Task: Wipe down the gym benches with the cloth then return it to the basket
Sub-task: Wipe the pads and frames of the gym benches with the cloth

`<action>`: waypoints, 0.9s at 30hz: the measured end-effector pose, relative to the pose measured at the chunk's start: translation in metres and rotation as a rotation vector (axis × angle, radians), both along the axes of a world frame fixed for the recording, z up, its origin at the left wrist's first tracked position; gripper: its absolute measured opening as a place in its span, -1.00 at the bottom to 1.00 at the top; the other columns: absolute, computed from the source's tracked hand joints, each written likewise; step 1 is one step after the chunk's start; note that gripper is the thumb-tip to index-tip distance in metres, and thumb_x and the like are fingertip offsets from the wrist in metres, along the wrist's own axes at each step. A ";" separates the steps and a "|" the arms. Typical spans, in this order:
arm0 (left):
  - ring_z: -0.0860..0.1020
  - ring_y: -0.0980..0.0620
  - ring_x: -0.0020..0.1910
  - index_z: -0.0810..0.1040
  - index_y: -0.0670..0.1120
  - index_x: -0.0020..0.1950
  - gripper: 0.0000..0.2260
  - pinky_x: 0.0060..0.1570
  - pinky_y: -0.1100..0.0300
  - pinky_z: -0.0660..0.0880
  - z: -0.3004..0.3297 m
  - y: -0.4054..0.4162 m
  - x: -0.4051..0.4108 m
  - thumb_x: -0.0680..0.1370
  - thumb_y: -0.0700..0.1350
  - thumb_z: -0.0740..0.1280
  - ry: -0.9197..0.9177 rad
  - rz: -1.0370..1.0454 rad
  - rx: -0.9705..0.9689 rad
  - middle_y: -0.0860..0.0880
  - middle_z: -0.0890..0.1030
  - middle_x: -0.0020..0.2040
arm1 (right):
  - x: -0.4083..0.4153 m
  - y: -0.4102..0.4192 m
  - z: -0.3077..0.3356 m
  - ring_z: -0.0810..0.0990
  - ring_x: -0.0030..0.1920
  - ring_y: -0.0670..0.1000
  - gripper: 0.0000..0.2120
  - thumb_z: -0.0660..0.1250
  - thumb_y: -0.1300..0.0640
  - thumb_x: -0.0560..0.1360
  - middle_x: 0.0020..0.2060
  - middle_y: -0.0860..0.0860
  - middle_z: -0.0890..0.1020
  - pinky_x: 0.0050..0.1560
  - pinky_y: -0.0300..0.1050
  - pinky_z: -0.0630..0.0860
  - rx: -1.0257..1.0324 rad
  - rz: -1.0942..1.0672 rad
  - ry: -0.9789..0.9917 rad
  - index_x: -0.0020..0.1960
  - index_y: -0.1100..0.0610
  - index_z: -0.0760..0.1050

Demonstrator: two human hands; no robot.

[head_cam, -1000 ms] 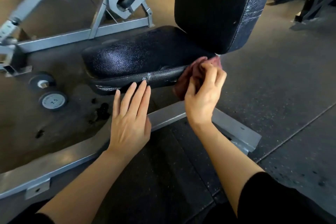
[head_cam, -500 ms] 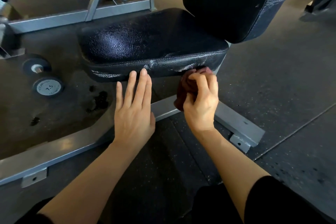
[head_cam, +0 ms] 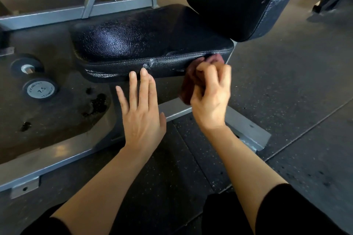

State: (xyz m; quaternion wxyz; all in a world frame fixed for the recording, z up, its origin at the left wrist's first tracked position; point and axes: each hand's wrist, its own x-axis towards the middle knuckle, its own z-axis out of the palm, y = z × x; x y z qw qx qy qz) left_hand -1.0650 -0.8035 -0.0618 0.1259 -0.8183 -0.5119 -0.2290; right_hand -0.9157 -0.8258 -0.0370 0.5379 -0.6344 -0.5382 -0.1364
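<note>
Since a second ago right hand (head_cam: 211, 97) slid the bunched dark red cloth (head_cam: 193, 82) down off the seat's rear corner, now I see it gripping cloth against the black cracked-leather bench seat (head_cam: 145, 44) side edge, left hand (head_cam: 142, 112) flat, straight fingertips touching that edge, grey 7.5 dumbbell (head_cam: 39, 88) on rubber floor (head_cam: 286, 82)

At the left of my frame, the grey end cap of a dumbbell (head_cam: 40, 89) reads "7.5"; its ring of smaller lettering is illegible.
</note>
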 end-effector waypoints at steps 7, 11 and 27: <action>-0.17 -0.26 0.54 0.03 -0.08 0.59 -0.10 0.44 -0.31 -0.16 -0.003 0.001 0.005 0.36 -0.21 0.46 -0.044 -0.047 0.025 -0.24 -0.08 0.56 | 0.012 0.005 0.005 0.49 0.05 0.20 -0.66 0.20 0.39 0.32 0.06 0.24 0.41 0.11 -0.05 0.45 0.041 -0.200 0.285 0.09 0.32 0.47; -0.19 -0.27 0.53 0.04 -0.05 0.59 -0.13 0.42 -0.37 -0.15 -0.006 0.002 0.007 0.39 -0.18 0.44 -0.034 -0.021 0.044 -0.25 -0.08 0.55 | -0.015 0.006 -0.004 0.43 0.04 0.13 -0.59 0.26 0.44 0.31 0.03 0.17 0.36 0.17 -0.16 0.43 0.022 0.059 0.053 0.13 0.21 0.43; -0.10 -0.25 0.53 0.11 -0.01 0.58 -0.12 0.34 -0.50 -0.08 -0.003 0.003 -0.001 0.34 -0.18 0.47 -0.012 -0.035 0.077 -0.20 -0.04 0.55 | -0.014 0.009 -0.006 0.45 -0.01 0.16 -0.57 0.17 0.44 0.28 0.01 0.14 0.36 0.01 -0.06 0.45 0.052 -0.091 0.192 0.08 0.10 0.31</action>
